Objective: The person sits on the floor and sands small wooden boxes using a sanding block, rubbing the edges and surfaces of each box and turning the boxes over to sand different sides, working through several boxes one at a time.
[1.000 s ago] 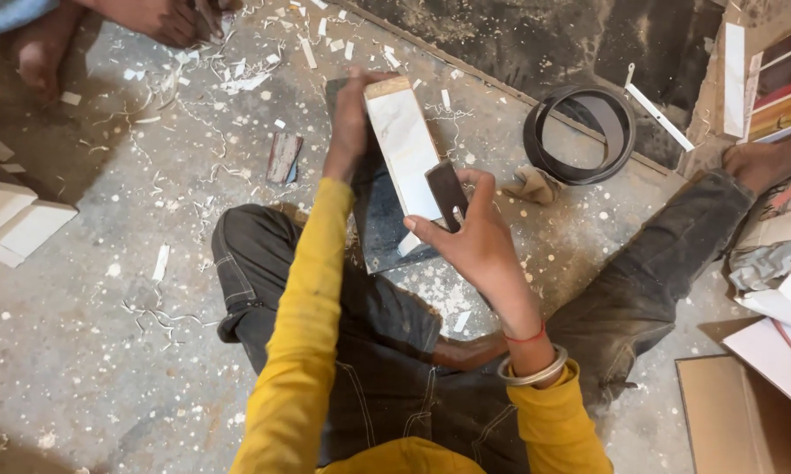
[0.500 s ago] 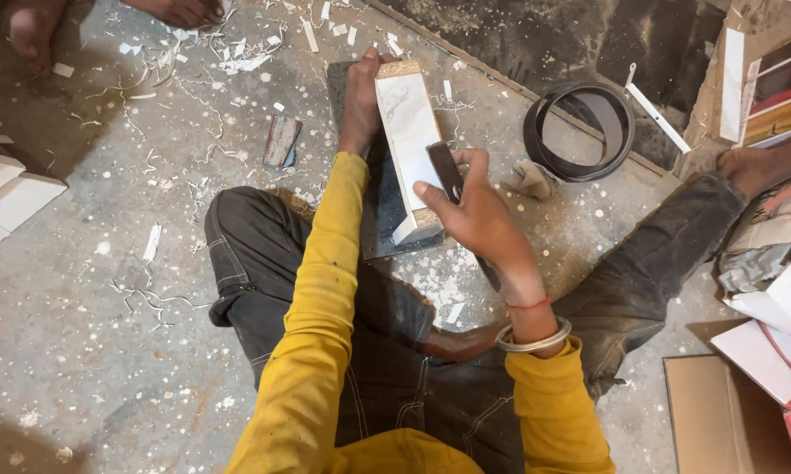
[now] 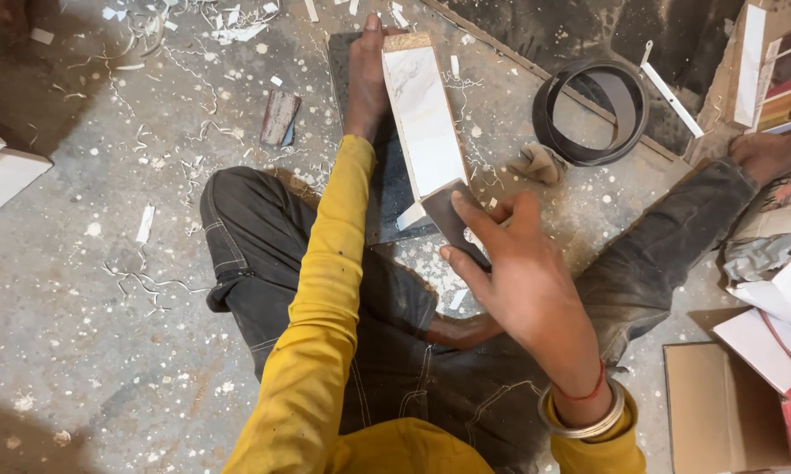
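**Board braced upright, scraper at its near end**

Board first: the long white marble-patterned board (image 3: 424,123) stands on edge on a dark slab (image 3: 387,189) on the floor, leaning away from me. My left hand (image 3: 366,83) wraps its far end, fingers closed around the raw chipboard top, which pins the piece so it cannot slide or twist while the other hand works on it. My right hand (image 3: 518,272) is closed on a flat dark scraper (image 3: 453,219), thumb on top and fingers beneath, its blade meeting the board's near lower corner; holding it low and angled keeps the edge against the board's rim. I sit cross-legged with the slab between my knees, so both arms reach the piece without stretching.

White shavings (image 3: 163,53) litter the concrete floor (image 3: 88,351). A dark coil of edge banding (image 3: 593,110) lies to the right, a crumpled rag (image 3: 540,162) just beside it, and a small reddish-brown block (image 3: 280,117) lies to the left.

Compared with half a second ago, the scraper sits lower, down at the near end rather than partway up the face. My left hold on the far end looks unchanged.
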Demonstrator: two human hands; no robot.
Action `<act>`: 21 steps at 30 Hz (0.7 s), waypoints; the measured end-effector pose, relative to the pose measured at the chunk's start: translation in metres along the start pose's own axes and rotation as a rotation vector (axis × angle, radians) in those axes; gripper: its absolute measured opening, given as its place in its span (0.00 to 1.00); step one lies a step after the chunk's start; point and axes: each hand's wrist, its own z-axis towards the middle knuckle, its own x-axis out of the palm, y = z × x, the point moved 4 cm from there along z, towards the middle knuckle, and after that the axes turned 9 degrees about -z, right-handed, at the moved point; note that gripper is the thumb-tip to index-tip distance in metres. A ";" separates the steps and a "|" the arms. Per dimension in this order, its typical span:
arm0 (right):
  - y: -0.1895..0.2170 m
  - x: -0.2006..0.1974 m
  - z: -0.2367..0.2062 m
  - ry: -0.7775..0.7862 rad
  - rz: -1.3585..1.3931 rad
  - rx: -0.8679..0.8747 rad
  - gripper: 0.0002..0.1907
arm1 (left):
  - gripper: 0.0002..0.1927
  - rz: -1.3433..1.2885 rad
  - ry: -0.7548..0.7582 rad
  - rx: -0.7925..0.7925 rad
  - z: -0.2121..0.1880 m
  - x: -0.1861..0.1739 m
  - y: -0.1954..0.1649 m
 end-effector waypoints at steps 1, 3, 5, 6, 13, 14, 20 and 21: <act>0.001 -0.002 0.001 0.000 -0.012 -0.004 0.27 | 0.43 -0.013 -0.006 -0.009 -0.001 0.001 0.001; 0.004 -0.005 0.002 -0.003 -0.036 -0.013 0.27 | 0.43 -0.018 -0.008 -0.010 0.000 0.003 0.002; 0.007 -0.008 0.003 -0.008 -0.031 -0.029 0.27 | 0.44 -0.001 -0.010 -0.005 0.001 0.004 0.004; 0.009 -0.008 0.004 -0.006 -0.027 -0.036 0.26 | 0.44 0.002 -0.026 -0.001 0.001 0.005 0.006; 0.008 -0.005 0.004 0.064 -0.119 -0.004 0.26 | 0.41 -0.038 -0.075 -0.017 0.000 0.009 0.015; 0.008 -0.004 0.004 0.066 -0.130 -0.004 0.25 | 0.40 -0.062 -0.070 -0.023 -0.002 0.010 0.015; 0.010 0.002 0.006 0.043 -0.134 -0.010 0.26 | 0.35 -0.038 -0.097 0.023 -0.005 0.011 0.008; 0.010 0.003 0.008 0.037 -0.114 -0.007 0.27 | 0.35 -0.056 -0.090 0.020 -0.004 0.010 0.010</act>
